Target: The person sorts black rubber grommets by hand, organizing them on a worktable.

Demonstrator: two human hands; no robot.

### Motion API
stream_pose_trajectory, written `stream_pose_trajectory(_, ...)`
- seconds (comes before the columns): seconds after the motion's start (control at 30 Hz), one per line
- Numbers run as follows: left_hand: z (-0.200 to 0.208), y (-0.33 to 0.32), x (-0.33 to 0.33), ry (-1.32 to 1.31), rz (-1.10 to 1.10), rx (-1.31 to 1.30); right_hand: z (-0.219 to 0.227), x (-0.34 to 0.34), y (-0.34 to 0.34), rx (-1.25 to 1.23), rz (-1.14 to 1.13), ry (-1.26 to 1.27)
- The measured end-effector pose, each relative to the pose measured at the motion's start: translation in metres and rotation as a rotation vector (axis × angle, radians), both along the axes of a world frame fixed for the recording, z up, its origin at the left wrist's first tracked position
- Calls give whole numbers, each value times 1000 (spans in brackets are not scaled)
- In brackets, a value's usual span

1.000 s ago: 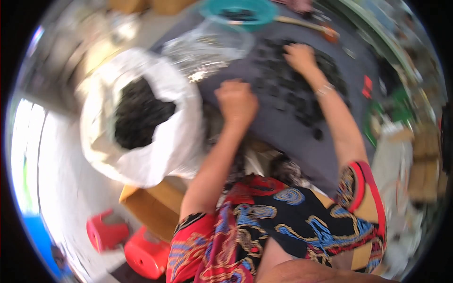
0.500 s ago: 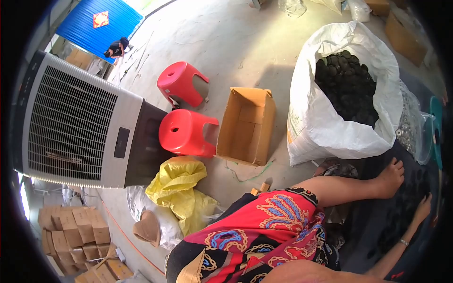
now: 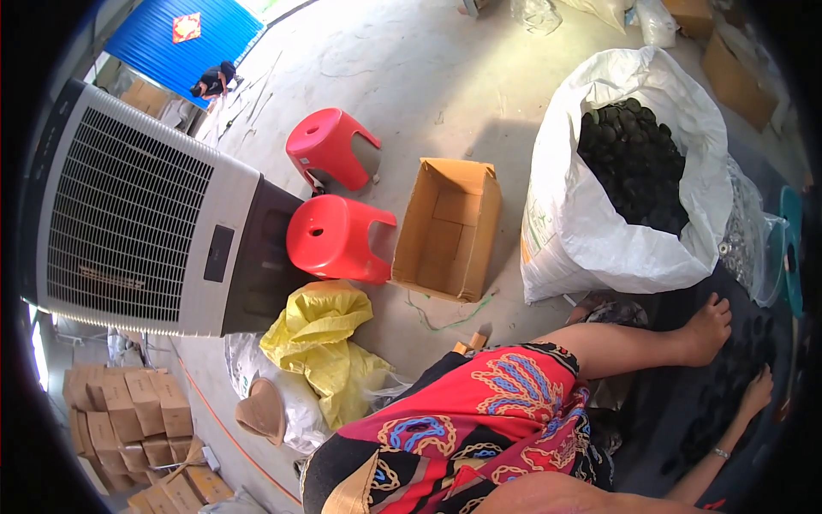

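My left hand [image 3: 756,395], a bracelet on its wrist, reaches low over the dark mat [image 3: 655,420] at the right. Its fingers look stretched out over the mat, and I make out nothing held in them. Dark, flat round discs [image 3: 753,334] lie spread on the mat around the hand. Beyond my bare foot [image 3: 707,326] stands a large white woven sack [image 3: 599,248], its mouth wide and full of black discs [image 3: 632,163]. My right hand is out of the picture.
Left of the sack stands an uncovered cardboard box [image 3: 445,231], beside two red stools [image 3: 330,236]. A large air cooler [image 3: 137,214], a yellow sack [image 3: 321,321] and stacked cartons [image 3: 137,411] are at the left. A clear bag [image 3: 745,231] and teal item [image 3: 789,248] lie right.
My left hand has drawn back toward me and slightly left over the mat. More of the dark discs beside it show now. The sack, box and stools have stayed in place.
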State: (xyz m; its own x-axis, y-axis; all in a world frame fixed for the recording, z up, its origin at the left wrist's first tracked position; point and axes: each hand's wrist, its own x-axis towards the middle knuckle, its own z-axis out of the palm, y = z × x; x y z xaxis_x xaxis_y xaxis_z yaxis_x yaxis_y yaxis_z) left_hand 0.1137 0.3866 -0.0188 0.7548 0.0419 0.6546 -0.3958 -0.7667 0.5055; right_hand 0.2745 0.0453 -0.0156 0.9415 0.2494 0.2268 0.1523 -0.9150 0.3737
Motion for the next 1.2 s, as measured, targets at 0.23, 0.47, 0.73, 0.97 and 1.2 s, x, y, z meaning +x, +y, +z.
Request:
stream_pose_trajectory(0.23,2,2,-3,-22,12,6,-9,-7,1,-71,-5,22)
stream_pose_trajectory(0.47,3,0,-2,-24,7,-9,-1,-17,10,-77,2,74)
stream_pose_trajectory(0.73,3,0,-2,-26,2,-17,-10,-10,11,-125,82,62)
stream_pose_trajectory(0.97,0,-1,1,0,-7,-11,-11,-10,8,-95,19,93)
stream_pose_trajectory(1.2,-1,-1,3,37,-13,-18,-18,-12,14,-57,104,-6)
